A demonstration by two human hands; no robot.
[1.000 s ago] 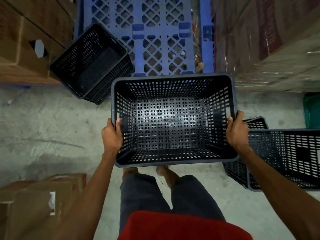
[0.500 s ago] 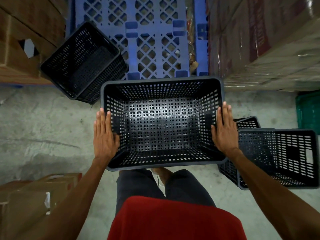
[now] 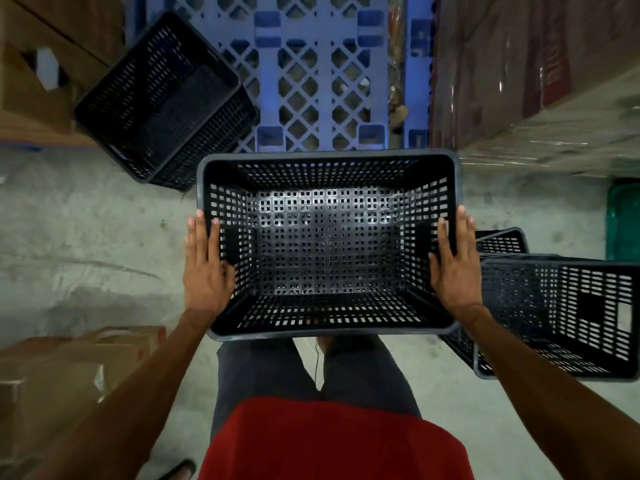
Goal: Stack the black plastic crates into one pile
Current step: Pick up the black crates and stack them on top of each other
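A black perforated plastic crate [image 3: 329,251] hangs open side up in front of me, above my legs. My left hand [image 3: 206,268] lies flat against its left wall and my right hand [image 3: 457,268] flat against its right wall, fingers straight, clamping it between the palms. A second black crate [image 3: 162,102] sits tilted at the upper left, partly on the pallet. At the right, a third black crate [image 3: 561,317] stands on the floor with another crate [image 3: 502,240] showing behind and under it.
A blue plastic pallet [image 3: 311,64] lies ahead on the concrete floor. Cardboard boxes [image 3: 41,64] rise at the upper left, and a box [image 3: 62,372] sits at the lower left. Wrapped cartons [image 3: 536,64] stand at the upper right. A green crate [image 3: 623,220] is at the right edge.
Both hands have shifted from curled grips on the crate's rim to flat palms pressed on its side walls. The crate has stayed in front of me.
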